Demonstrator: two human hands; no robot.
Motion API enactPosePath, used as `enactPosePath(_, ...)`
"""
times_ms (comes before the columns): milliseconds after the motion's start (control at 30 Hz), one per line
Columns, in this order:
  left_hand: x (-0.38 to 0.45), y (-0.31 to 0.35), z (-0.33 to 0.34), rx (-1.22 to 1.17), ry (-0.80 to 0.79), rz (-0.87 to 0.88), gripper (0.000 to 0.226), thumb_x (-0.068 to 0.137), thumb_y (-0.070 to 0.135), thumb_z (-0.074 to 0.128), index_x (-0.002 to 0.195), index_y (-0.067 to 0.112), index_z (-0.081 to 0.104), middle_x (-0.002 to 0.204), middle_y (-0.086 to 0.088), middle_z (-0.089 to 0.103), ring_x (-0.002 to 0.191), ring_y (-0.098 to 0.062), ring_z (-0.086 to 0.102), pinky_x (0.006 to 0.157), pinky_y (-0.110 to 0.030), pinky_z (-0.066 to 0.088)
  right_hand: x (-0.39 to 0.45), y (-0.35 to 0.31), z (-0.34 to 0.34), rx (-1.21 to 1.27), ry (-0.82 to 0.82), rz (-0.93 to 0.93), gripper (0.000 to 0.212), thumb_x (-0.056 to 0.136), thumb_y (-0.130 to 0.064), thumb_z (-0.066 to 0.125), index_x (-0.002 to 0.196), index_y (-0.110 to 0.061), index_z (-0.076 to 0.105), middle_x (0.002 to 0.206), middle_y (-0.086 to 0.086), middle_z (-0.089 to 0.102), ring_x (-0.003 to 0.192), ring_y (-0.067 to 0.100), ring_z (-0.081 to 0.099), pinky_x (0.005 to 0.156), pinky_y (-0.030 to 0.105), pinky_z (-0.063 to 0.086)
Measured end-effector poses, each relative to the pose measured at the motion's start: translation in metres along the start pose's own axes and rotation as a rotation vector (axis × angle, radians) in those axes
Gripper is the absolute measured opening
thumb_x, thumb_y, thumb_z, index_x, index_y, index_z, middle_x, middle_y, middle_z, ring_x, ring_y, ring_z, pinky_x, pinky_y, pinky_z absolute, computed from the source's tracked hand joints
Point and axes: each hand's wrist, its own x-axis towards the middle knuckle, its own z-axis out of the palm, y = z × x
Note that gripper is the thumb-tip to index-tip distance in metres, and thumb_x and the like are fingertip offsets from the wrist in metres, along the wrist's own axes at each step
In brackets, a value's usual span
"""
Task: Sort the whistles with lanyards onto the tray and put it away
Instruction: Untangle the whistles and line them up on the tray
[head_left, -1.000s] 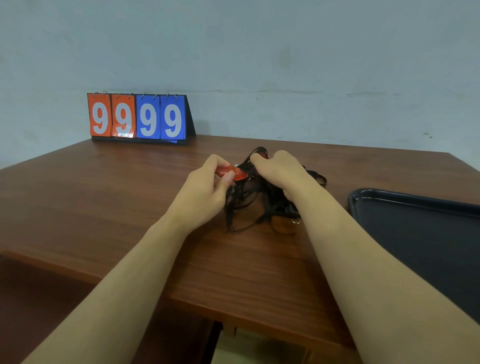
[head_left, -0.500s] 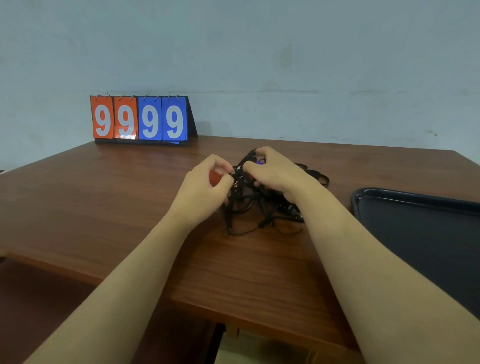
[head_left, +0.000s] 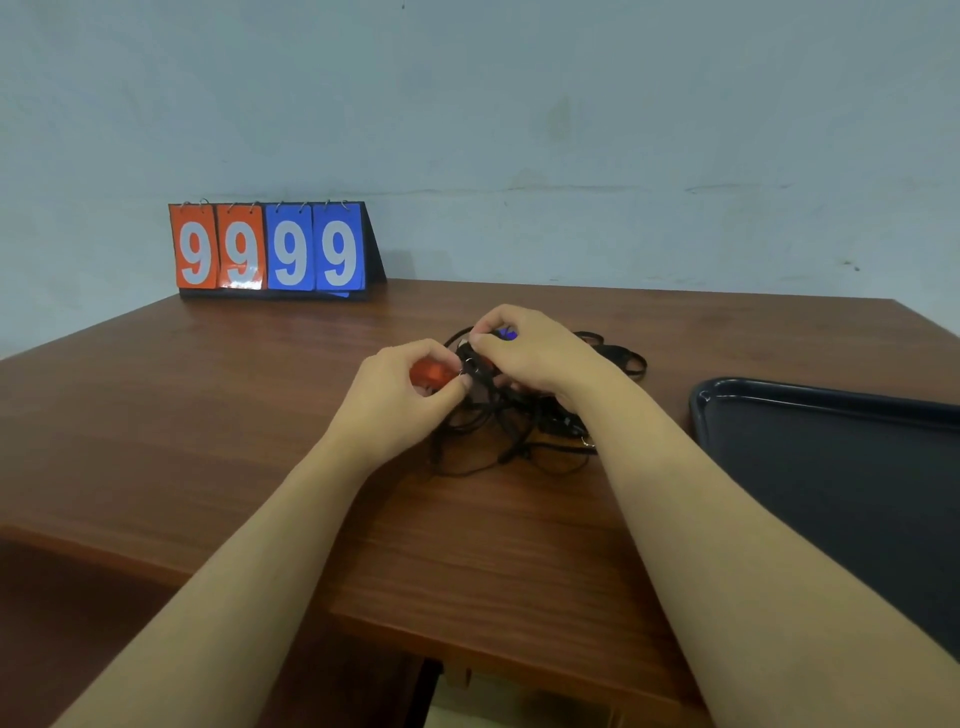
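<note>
Whistles are bunched in one tangle of black lanyards (head_left: 498, 431) on the table (head_left: 208, 415), just left of the tray (head_left: 831, 467); tray holds nothing visible, so sorting is judged barely started. Orange whistle (head_left: 434, 375) is pinched by the left hand (head_left: 400, 400), fingers curled round it, at the left edge of the tangle, likely to pull it free. Cords at the top of the tangle are pinched by the right hand (head_left: 535, 353), probably as an anchor. A blue whistle (head_left: 506, 333) shows just behind those fingers. Scoreboard (head_left: 270, 249) stands well behind, by the wall.
</note>
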Motion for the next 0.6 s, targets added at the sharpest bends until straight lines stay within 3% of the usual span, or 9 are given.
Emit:
enactPosePath(100,0.0005,-0.0007,-0.0007,0.023,-0.006,0.039,0.013,0.088,0.038,0.073,0.101,0.037,0.072,0.101,0.014,0.068,0.097,-0.003,0.061,0.082,-0.023,0.053,0.0012,0.0012,0.0008,-0.022,0.002,0.012,0.009,0.103,-0.035,0.052,0.111,-0.031,0.056,0.087,-0.006,0.066,0.072,0.008,0.065,0.059,0.02,0.053)
enactPosePath(200,0.0003,0.0011,-0.0014,0.05,0.013,0.057,0.009,0.092,0.038,0.069,0.1,0.038,0.071,0.1,0.015,0.065,0.095,-0.002,0.059,0.078,-0.017,0.047,0.004,0.0033,0.0019,-0.109,0.002,0.016,0.016,0.103,-0.042,0.05,0.113,-0.032,0.058,0.09,-0.008,0.068,0.08,0.011,0.068,0.074,0.03,0.058)
enactPosePath(333,-0.0009,0.0031,-0.0016,0.053,0.042,0.044,0.006,0.092,0.037,0.069,0.097,0.036,0.07,0.098,0.016,0.061,0.094,-0.004,0.058,0.075,-0.015,0.045,0.0058,0.0047,-0.0002,-0.242,0.052,0.008,0.027,0.105,-0.043,0.046,0.122,-0.026,0.057,0.108,-0.007,0.058,0.094,0.012,0.052,0.079,0.028,0.041)
enactPosePath(467,-0.0005,0.0036,-0.0022,0.033,0.077,-0.007,0.005,0.093,0.038,0.067,0.094,0.033,0.069,0.096,0.013,0.062,0.091,-0.005,0.058,0.074,-0.015,0.044,0.0074,0.003,-0.0017,-0.229,-0.074,0.023,0.045,0.097,-0.062,0.046,0.123,-0.026,0.052,0.1,-0.006,0.07,0.088,0.012,0.065,0.075,0.033,0.051)
enactPosePath(600,0.0034,0.0023,-0.0049,-0.123,0.132,-0.12,0.013,0.093,0.039,0.066,0.09,0.029,0.073,0.085,0.009,0.068,0.081,-0.007,0.064,0.069,-0.018,0.046,-0.0025,-0.004,-0.0079,-0.264,-0.25,0.009,0.049,0.092,-0.05,0.062,0.131,-0.025,0.047,0.097,-0.006,0.072,0.091,0.009,0.066,0.077,0.029,0.048)
